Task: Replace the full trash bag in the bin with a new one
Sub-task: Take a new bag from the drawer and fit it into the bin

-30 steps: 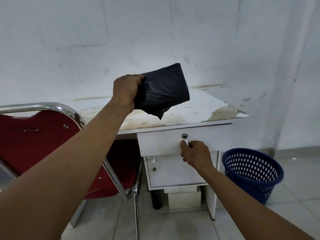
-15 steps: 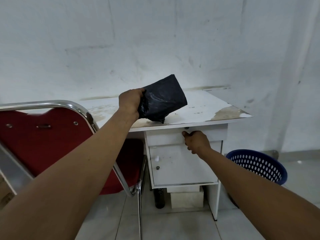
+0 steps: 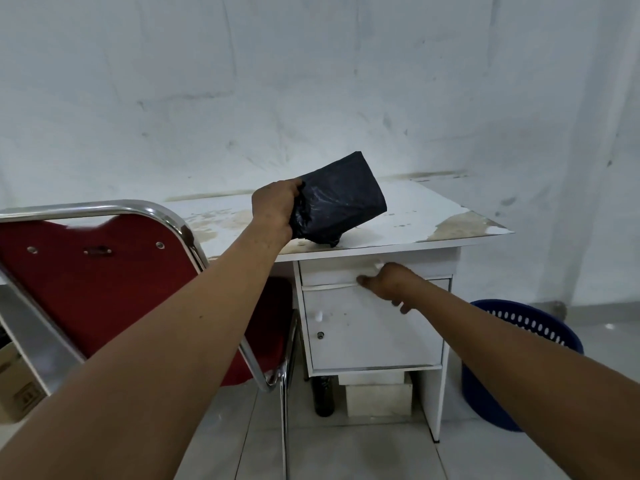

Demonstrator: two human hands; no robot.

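My left hand (image 3: pixel 273 209) grips the folded black trash bag (image 3: pixel 341 202), crumpled and glossy, above the bench (image 3: pixel 450 216). My right hand (image 3: pixel 388 280) rests with relaxed fingers against the drawer (image 3: pixel 332 273). The blue bin (image 3: pixel 526 344) sits at four o'clock, apparently unlined. Risk: slick plastic slipping from a one-handed hold while unfolding.

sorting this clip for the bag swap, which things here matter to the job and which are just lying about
Job: folded black trash bag gripped in the left hand; blue bin; right hand at the desk drawer.

Lying about: red chair; dark bottle; cardboard box.
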